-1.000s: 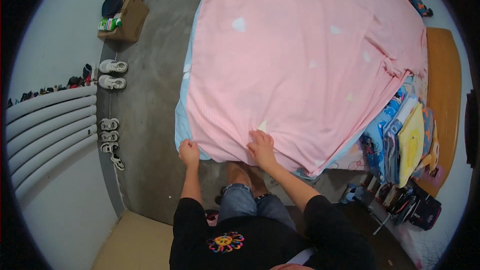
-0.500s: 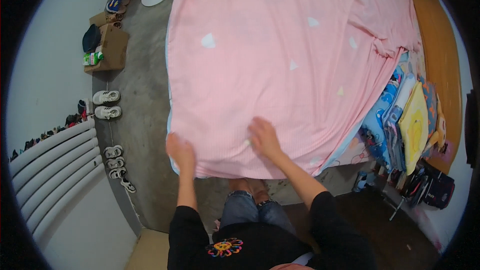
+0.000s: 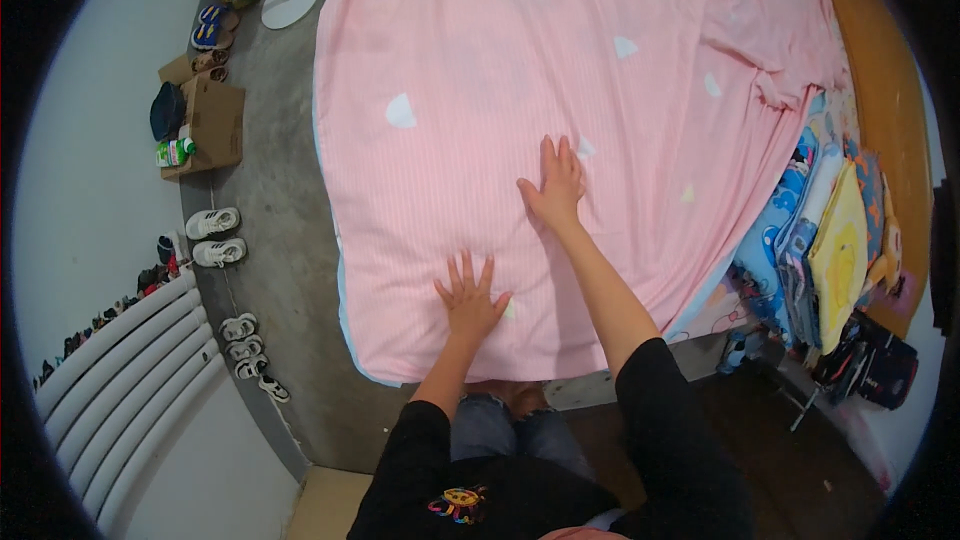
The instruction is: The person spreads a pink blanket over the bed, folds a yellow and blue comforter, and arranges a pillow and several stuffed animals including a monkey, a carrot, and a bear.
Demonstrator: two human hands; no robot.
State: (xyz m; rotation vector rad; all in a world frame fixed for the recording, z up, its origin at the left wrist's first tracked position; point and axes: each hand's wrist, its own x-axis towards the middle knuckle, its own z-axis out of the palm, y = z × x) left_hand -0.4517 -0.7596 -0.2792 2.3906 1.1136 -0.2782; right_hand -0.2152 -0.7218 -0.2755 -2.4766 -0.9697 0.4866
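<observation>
A pink quilt (image 3: 420,200) with pale white and yellow shapes and a light blue edge lies spread over the bed in front of me. Near its front edge my left hand (image 3: 472,302) rests on the cloth, fingers spread. My right hand (image 3: 558,183) is farther forward and to the right, over the quilt, its fingers stretched out and the thumb apart. Neither hand holds anything. Soft creases run between the hands and the right side, where the quilt bunches up.
Folded bedding (image 3: 835,258) is stacked at the right by the wooden headboard (image 3: 880,90). Along the left wall stand white sneakers (image 3: 215,223), a cardboard box (image 3: 215,125), a white fan base (image 3: 292,0) and a white radiator (image 3: 130,360). A dark bag (image 3: 885,368) sits at the lower right.
My left hand has moved right from the quilt's left front corner and now lies spread on top. My right hand has reached forward and to the right. The view has shifted slightly.
</observation>
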